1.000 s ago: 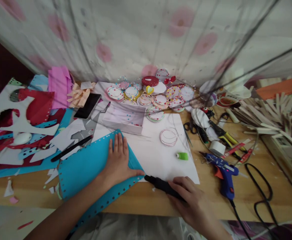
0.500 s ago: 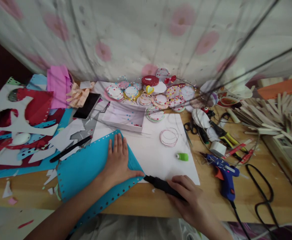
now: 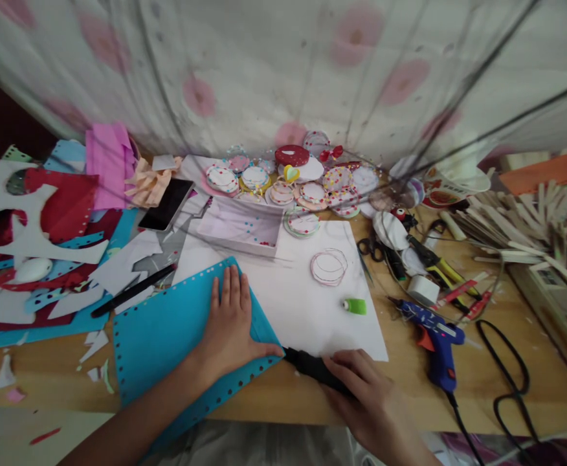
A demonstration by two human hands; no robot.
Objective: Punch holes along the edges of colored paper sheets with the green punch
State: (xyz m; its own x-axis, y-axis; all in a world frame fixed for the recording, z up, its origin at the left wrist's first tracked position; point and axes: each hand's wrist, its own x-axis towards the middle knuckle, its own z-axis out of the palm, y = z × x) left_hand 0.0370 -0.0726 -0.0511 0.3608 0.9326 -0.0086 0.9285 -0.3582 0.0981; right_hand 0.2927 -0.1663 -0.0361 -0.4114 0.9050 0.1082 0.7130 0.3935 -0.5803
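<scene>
A blue sheet (image 3: 167,330) with rows of holes along its edges lies at the table's front. My left hand (image 3: 230,317) rests flat on it, fingers stretched out, the thumb reaching to its right corner. My right hand (image 3: 361,388) is wrapped round a black hole punch (image 3: 315,366), whose tip meets that corner. The tip's jaws are too small to make out. Under the sheet's right side is white paper (image 3: 332,330), bearing a loose wire ring (image 3: 329,267) and a small green-and-white bottle (image 3: 355,306).
Scraps and cut sheets (image 3: 70,226) pile up at left, near a phone (image 3: 167,204) and a black pen-like stick (image 3: 133,290). A shallow box (image 3: 239,223) and decorated discs (image 3: 312,193) stand behind. At right lie a blue glue gun (image 3: 433,336), scissors (image 3: 369,248) and wooden sticks (image 3: 536,220).
The blue sheet and my left hand have shifted slightly right and toward me. The punch's tip has moved a little with the corner. My right hand keeps its grip.
</scene>
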